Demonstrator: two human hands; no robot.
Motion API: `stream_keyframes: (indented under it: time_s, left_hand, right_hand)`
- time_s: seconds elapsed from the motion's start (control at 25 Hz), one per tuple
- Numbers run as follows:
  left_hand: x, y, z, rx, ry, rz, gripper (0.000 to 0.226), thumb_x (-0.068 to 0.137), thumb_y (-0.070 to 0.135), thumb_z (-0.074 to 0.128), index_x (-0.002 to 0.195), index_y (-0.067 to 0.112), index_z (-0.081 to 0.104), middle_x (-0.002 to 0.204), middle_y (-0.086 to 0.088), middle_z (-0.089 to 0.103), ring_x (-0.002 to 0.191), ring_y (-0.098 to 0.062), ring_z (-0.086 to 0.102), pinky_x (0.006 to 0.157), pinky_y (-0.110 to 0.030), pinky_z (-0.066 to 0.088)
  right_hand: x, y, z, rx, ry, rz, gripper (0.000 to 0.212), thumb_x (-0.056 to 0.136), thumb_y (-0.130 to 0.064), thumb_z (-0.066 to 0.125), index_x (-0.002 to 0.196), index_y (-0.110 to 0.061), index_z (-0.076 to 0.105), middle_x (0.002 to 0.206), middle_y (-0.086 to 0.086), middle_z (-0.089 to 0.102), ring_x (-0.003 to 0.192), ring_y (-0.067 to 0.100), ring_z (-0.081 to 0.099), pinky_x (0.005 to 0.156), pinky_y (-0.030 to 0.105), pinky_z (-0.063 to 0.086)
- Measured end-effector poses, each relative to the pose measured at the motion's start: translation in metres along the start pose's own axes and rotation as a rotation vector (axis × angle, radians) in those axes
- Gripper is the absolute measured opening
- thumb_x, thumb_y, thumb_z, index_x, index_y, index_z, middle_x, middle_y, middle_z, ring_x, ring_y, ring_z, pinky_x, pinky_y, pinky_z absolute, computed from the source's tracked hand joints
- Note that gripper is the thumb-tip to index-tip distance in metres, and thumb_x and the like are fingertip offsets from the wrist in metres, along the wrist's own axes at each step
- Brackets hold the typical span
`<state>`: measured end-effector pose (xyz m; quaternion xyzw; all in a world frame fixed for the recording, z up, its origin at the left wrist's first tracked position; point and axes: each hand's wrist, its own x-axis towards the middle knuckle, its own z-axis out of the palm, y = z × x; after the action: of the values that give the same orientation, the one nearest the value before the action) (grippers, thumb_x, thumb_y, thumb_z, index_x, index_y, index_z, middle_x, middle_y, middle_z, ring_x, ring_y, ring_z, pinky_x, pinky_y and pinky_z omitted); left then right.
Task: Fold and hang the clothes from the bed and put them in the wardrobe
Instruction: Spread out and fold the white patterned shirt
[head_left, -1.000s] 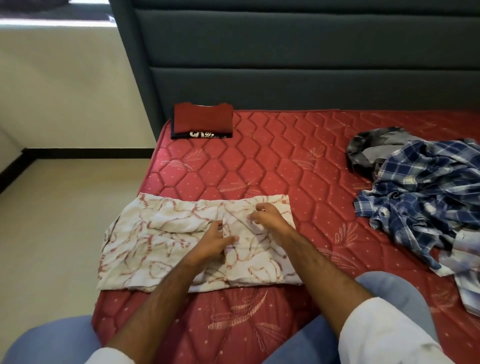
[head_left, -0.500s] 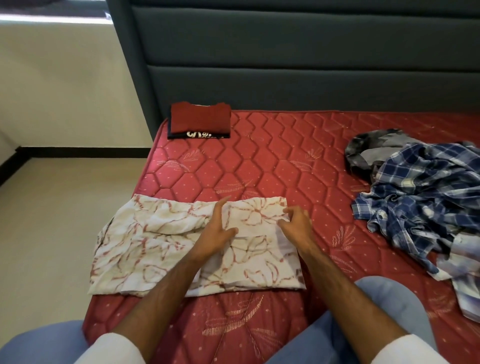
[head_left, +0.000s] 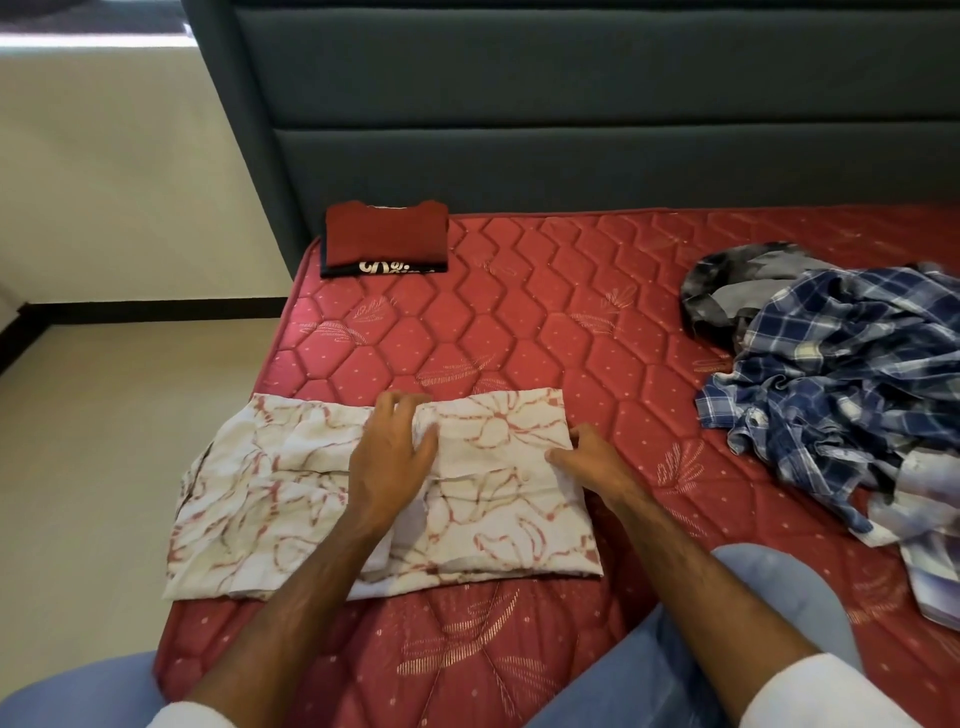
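A white garment with a red floral print (head_left: 291, 499) lies flat near the front left edge of the red mattress (head_left: 561, 322), its left part hanging over the side. My left hand (head_left: 392, 457) lies on its middle, fingers spread and reaching its far edge. My right hand (head_left: 587, 460) presses flat on the garment's folded right part, near its right edge. A folded red shirt (head_left: 387, 239) sits on a dark folded one at the far left corner. A crumpled blue plaid shirt (head_left: 852, 374) and a grey garment (head_left: 737, 280) lie heaped at the right.
The dark padded headboard (head_left: 571, 104) rises behind the mattress. Beige floor (head_left: 104, 441) and a cream wall with a black skirting lie to the left. My knees in blue trousers (head_left: 779, 597) rest at the mattress's front.
My left hand has slid forward along the garment to its far edge. My right hand has moved rightward and back to the folded part's right edge, flattening it.
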<state>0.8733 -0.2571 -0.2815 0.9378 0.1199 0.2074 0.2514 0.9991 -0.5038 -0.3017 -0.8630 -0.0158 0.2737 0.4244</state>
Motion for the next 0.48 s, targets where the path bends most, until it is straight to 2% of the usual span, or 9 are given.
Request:
stream_keyframes:
  time_s: [0.04,0.12,0.2,0.24,0.28,0.36,0.4,0.48]
  left_hand:
    - [0.011,-0.005,0.003,0.047,-0.002,0.023,0.033,0.1,0.027,0.057,0.131,0.018,0.054,0.126,0.0,0.052,0.103,-0.021,0.056,0.08,-0.043,0.052]
    - [0.039,-0.016,0.009,0.096,-0.221,-0.09,0.035,0.102,0.036,0.049,0.132,0.019,0.053,0.128,-0.003,0.054,0.118,-0.028,0.051,0.095,-0.051,0.045]
    - [0.061,-0.028,0.018,0.096,-0.477,-0.249,0.048,0.099,0.056,0.044,0.128,0.02,0.057,0.126,-0.005,0.054,0.121,-0.03,0.05,0.101,-0.052,0.042]
    - [0.067,-0.03,0.021,0.096,-0.551,-0.255,0.047,0.097,0.058,0.049,0.121,0.02,0.061,0.123,-0.006,0.053,0.119,-0.03,0.05,0.1,-0.05,0.044]
    - [0.072,-0.031,0.024,0.077,-0.57,-0.24,0.039,0.095,0.054,0.058,0.113,0.02,0.063,0.118,-0.007,0.053,0.115,-0.031,0.051,0.096,-0.048,0.046]
    - [0.076,-0.027,0.026,-0.112,-0.498,-0.215,0.022,0.091,0.036,0.072,0.098,0.018,0.062,0.107,-0.007,0.058,0.102,-0.029,0.057,0.085,-0.043,0.049]
    - [0.076,-0.025,0.024,-0.22,-0.441,-0.206,0.02,0.089,0.027,0.074,0.097,0.016,0.06,0.1,-0.005,0.061,0.094,-0.025,0.058,0.079,-0.04,0.048]
    - [0.075,-0.021,0.015,-0.29,-0.34,-0.148,0.024,0.088,0.016,0.076,0.102,0.016,0.056,0.093,0.002,0.059,0.084,-0.017,0.054,0.073,-0.036,0.045]
  right_hand:
    - [0.005,0.006,0.0,0.006,-0.028,-0.009,0.052,0.071,-0.042,0.07,0.117,-0.021,0.059,0.108,-0.005,0.072,0.095,0.015,0.071,0.087,0.045,0.06]
    - [0.01,0.011,0.0,0.009,-0.057,-0.014,0.06,0.065,-0.048,0.069,0.119,-0.023,0.062,0.11,-0.008,0.073,0.095,0.013,0.072,0.087,0.043,0.06]
    - [0.0,0.005,-0.001,0.039,-0.034,-0.019,0.047,0.078,-0.036,0.07,0.12,-0.019,0.061,0.111,-0.006,0.071,0.098,0.015,0.071,0.089,0.041,0.059]
    - [-0.005,0.001,-0.002,0.055,-0.025,-0.011,0.038,0.084,-0.029,0.07,0.119,-0.016,0.06,0.11,-0.005,0.071,0.099,0.016,0.07,0.09,0.041,0.058]
    - [-0.008,-0.001,-0.003,0.064,-0.022,-0.015,0.032,0.087,-0.024,0.069,0.117,-0.015,0.062,0.109,-0.004,0.072,0.099,0.017,0.07,0.092,0.043,0.058]
    - [-0.008,-0.001,-0.006,0.078,-0.028,-0.032,0.026,0.089,-0.022,0.067,0.113,-0.014,0.067,0.106,-0.003,0.075,0.097,0.017,0.072,0.093,0.046,0.058]
    - [-0.009,0.0,-0.007,0.086,-0.033,-0.031,0.023,0.091,-0.022,0.065,0.112,-0.014,0.067,0.107,-0.002,0.075,0.096,0.017,0.073,0.093,0.046,0.058]
    - [-0.007,0.002,-0.008,0.128,-0.031,-0.028,0.018,0.095,-0.025,0.065,0.109,-0.016,0.063,0.11,-0.001,0.073,0.098,0.016,0.071,0.093,0.043,0.058]
